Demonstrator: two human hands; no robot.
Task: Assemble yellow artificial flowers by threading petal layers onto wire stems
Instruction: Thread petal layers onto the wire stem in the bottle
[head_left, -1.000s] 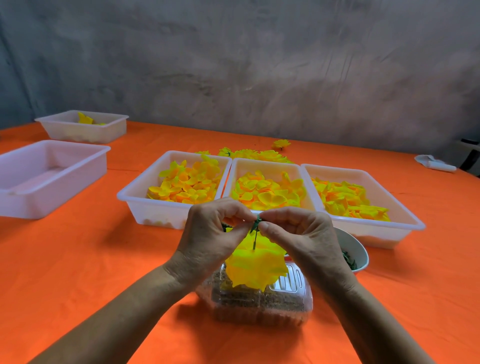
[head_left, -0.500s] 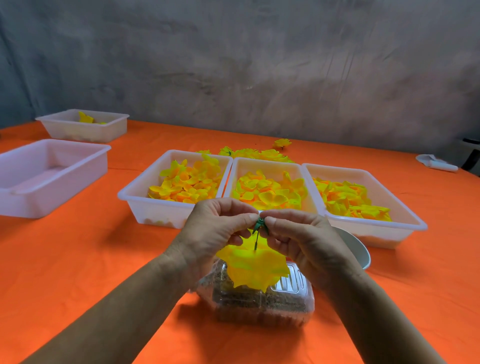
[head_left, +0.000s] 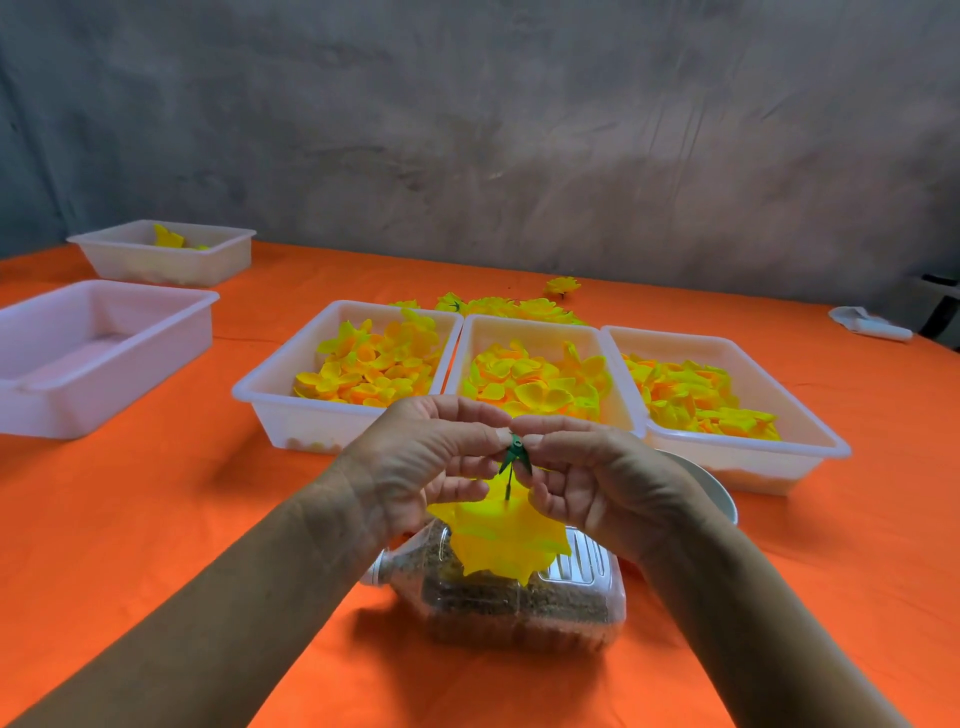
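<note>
Orange table (head_left: 156, 519) with white trays (head_left: 270, 415)

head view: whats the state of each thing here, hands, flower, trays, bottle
left hand: pinching the green calyx
right hand: pinching the green calyx
green calyx: on the stem, above the petals
yellow flower: hanging upside down, held over the bottle
three near trays: filled with yellow petals
far left tray: almost empty
plastic bottle: lying on its side

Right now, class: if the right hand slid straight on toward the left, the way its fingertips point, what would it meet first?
The left hand. The right hand already meets it fingertip to fingertip at the green calyx piece on the stem, so there seems hardly any gap; depth is hard to judge.
</note>
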